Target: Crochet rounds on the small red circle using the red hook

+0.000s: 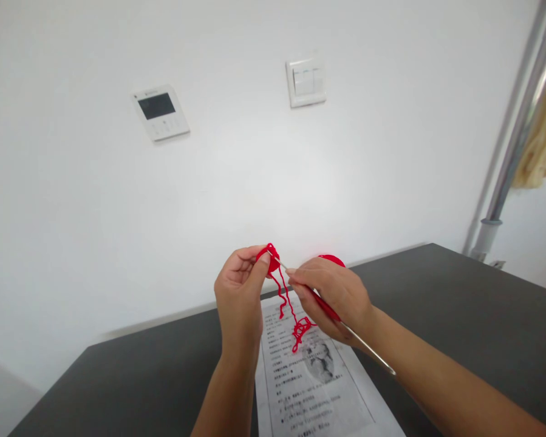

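My left hand [240, 290] is raised over the table, its thumb and fingers pinched on a small red crocheted piece [271, 258]. My right hand [334, 295] is closed round a crochet hook [345, 328] with a red grip and a metal shaft; the hook's tip meets the red piece. Loose red yarn [295, 318] dangles in kinks from the piece down between my hands. A red rounded thing, perhaps a yarn ball [333, 259], peeks out just behind my right hand.
A printed sheet of paper [309, 388] with text and a small picture lies on the dark grey table [459, 321] under my hands. On the white wall behind are a control panel [160, 112] and a light switch [305, 82]. A metal pole [512, 152] stands at the right.
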Demonstrator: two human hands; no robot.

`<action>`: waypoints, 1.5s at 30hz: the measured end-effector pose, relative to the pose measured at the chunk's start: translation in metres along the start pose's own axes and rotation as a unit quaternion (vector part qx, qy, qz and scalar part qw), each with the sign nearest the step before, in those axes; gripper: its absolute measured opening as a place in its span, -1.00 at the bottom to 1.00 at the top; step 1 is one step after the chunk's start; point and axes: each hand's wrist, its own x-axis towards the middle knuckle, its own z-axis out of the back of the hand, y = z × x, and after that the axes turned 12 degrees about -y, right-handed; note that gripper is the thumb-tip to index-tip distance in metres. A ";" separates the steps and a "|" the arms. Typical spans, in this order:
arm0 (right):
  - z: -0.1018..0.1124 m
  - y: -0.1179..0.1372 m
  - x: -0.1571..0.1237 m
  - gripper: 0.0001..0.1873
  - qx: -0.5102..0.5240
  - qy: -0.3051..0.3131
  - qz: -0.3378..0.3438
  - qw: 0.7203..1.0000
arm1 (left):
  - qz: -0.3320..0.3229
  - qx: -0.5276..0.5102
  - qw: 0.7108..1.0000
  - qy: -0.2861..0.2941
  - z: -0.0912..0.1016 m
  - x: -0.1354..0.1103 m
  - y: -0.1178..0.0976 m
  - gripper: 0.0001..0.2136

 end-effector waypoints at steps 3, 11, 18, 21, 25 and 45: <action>0.001 -0.001 0.000 -0.79 0.007 -0.001 -0.005 1.000 | 0.011 -0.012 1.000 -0.007 -0.001 -0.002 -0.002 -0.92; 0.008 -0.004 0.003 -0.80 0.026 0.042 -0.112 0.993 | 0.026 -0.009 0.998 0.049 -0.005 -0.010 0.000 -0.92; 0.008 -0.004 0.011 -0.92 0.097 -0.021 -0.259 0.961 | 0.027 0.002 0.997 0.077 -0.003 -0.008 0.001 -0.94; 0.008 -0.003 0.016 -0.94 0.133 -0.023 -0.368 0.920 | 0.021 0.022 0.995 0.096 0.000 -0.005 0.001 -0.95; 0.011 -0.004 0.019 -0.94 0.215 -0.028 -0.471 0.855 | -0.027 0.029 0.996 0.074 0.004 0.001 0.002 -0.86; 0.014 -0.013 0.017 -0.80 0.451 0.007 -0.567 0.690 | -0.151 0.204 0.956 0.149 0.014 0.009 -0.003 -0.94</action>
